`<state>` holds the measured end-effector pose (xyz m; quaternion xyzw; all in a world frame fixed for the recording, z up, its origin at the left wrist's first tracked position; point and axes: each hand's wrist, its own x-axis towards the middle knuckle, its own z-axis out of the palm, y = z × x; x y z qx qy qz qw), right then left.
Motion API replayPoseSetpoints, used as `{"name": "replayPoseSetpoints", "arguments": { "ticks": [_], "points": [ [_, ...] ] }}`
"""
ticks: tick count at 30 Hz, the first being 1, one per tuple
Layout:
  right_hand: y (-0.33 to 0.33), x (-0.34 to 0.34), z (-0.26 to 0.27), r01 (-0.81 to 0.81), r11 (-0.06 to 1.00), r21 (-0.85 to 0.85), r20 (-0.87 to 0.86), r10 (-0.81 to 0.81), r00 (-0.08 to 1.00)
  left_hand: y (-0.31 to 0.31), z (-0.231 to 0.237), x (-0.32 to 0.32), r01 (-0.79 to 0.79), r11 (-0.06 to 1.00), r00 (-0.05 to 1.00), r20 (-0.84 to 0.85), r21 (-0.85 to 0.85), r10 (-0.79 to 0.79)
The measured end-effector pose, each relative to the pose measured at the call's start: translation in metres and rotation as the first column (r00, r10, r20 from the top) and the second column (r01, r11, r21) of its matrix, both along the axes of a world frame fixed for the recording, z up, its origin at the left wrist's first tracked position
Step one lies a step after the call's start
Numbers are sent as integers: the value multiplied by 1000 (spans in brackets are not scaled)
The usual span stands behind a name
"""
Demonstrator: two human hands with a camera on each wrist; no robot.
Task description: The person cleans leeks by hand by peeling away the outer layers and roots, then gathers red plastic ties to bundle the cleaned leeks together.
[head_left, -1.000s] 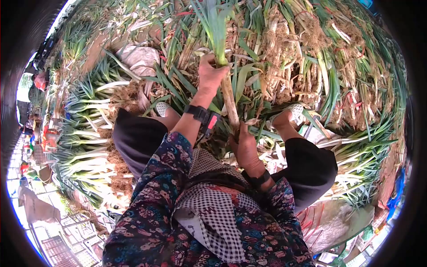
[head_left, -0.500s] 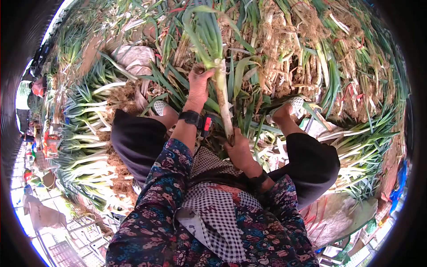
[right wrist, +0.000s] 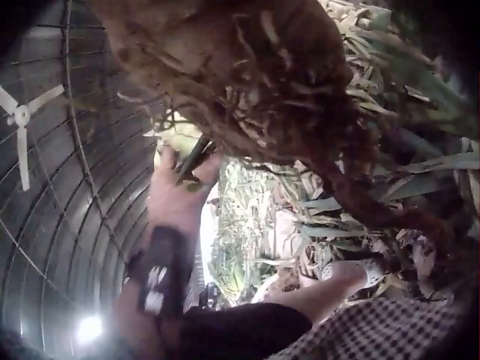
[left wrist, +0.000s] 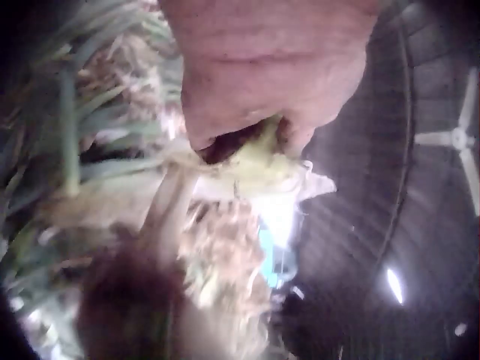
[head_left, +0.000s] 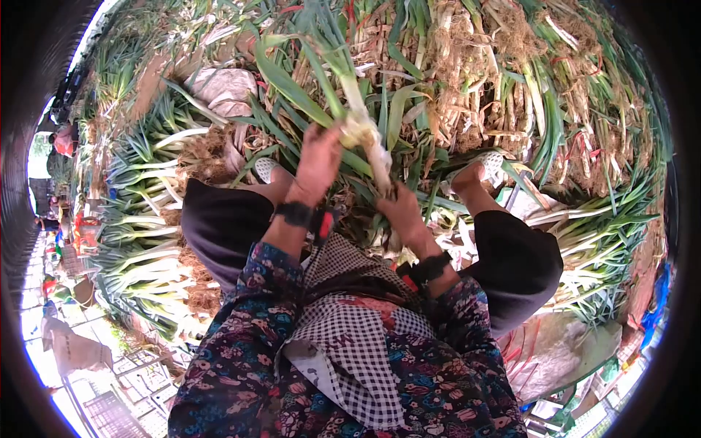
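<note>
A long leek [head_left: 374, 152] slants between the two hands in the head view, green leaves up and away, root end toward the body. My left hand [head_left: 319, 162] pinches leaf layers at the leek's neck; in the left wrist view that hand [left wrist: 274, 71] holds a pale yellow-green strip [left wrist: 259, 169] of leaf. Lower down, my right hand [head_left: 405, 215] grips the root end. Brown stringy roots [right wrist: 300, 112] hang over the right hand in the right wrist view, hiding much of its grip.
Leeks with white stems [head_left: 150, 226] lie in a row at the left, more [head_left: 591, 241] at the right. Unpeeled leeks [head_left: 467, 87] are heaped ahead. A pale sack [head_left: 223, 91] lies front left. The shoes [head_left: 485, 169] stand either side of the hands.
My left hand has moved down and to the left, drawing outer leaf away from the leek's neck. The leek's leaves have spread left, and my right hand has shifted slightly up and right.
</note>
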<state>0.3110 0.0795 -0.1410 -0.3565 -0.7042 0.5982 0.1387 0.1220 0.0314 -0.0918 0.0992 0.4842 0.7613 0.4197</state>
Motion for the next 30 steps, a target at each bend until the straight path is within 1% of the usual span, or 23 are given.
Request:
{"name": "replayPoseSetpoints", "arguments": {
  "ticks": [1, 2, 3, 4, 5, 6, 7, 8, 9, 10, 11, 12, 13, 16, 18, 20, 22, 23, 24, 25, 26, 27, 30],
  "points": [
    [13, -10, 5, 0, 960, -281, -5, -2, 1000, -16, 5, 17, 58, 978, 998, 30, -200, -53],
    [19, -18, -7, -11, 958, -286, -7, 9, 1000, -37, -5, 34, 105, 905, 888, -370, -413, -272],
    [28, -27, -28, -7, 1000, 1, 42, 7, 999, -51, -17, 48, 45, 797, 580, -634, -603, -512],
    [34, -32, -37, -3, 958, 288, 89, -23, 996, -55, -14, 61, 49, 798, 575, -636, -601, -515],
    [40, -32, -46, 2, 958, 288, 90, -29, 996, -58, -12, 74, 155, 931, 843, -448, -329, -298],
    [45, -33, -49, 51, 964, 261, 143, -90, 986, -61, -9, 87, 120, 993, 985, -122, -17, -121],
    [47, -31, -55, 100, 967, 235, 196, -148, 969, -63, -5, 101, 37, 999, 982, 184, 15, -39],
    [49, -26, -74, 111, 964, 243, 89, -136, 987, -64, -3, 107, -56, 998, 882, 471, 23, 39],
    [49, -22, -73, 100, 929, 357, 106, -146, 984, -69, -19, 101, -33, 999, 894, 448, -6, 32],
    [46, -14, -68, 89, 880, 466, 124, -165, 978, -103, -81, 78, -35, 999, 894, 447, -3, 33],
    [43, -3, -51, 113, 841, 529, -54, -99, 994, -116, -145, 56, 32, 952, 981, 194, -303, 29],
    [39, 5, -39, 110, 838, 535, -57, -94, 994, -111, -203, 1, 9, 814, 997, -59, -580, -53],
    [35, 12, -30, 100, 842, 531, -23, -104, 994, -98, -170, 5, 7, 819, 997, -63, -574, -53],
    [21, 32, -13, 79, 790, 608, 5, -104, 995, -44, -44, -22, -448, 633, 864, -488, -631, 125],
    [10, 37, 4, 103, 732, 673, -50, -94, 994, -11, -39, -43, -298, 895, 939, -270, -332, 213],
    [-9, 38, 13, 66, 813, 578, 2, -81, 997, 25, -5, -24, -11, 970, 988, 146, -242, 48],
    [-25, 44, 20, -69, 911, 407, -20, 84, 996, 57, -2, -25, 242, 964, 941, 269, -105, -207],
    [-27, 55, 29, -105, 934, 341, 31, 101, 994, 55, -4, -41, 226, 915, 961, 79, 333, -266],
    [-24, 64, 42, -123, 973, 197, 23, 121, 992, 58, 34, -50, 7, 1000, 877, -481, -10, -11],
    [-23, 74, 52, -110, 976, 188, 18, 108, 994, 72, 61, -80, -88, 987, 988, 137, 137, 69],
    [-23, 81, 59, -93, 980, 179, 6, 93, 996, 70, 87, -93, -137, 967, 974, 208, 215, 92],
    [-21, 83, 63, -124, 969, 212, 78, 110, 991, 65, 104, -100, -114, 973, 993, 49, 199, 106],
    [-10, 60, 74, -163, 953, 256, 23, 163, 986, 67, 120, -63, -66, 935, 998, 32, 349, 59]
  ]
}}
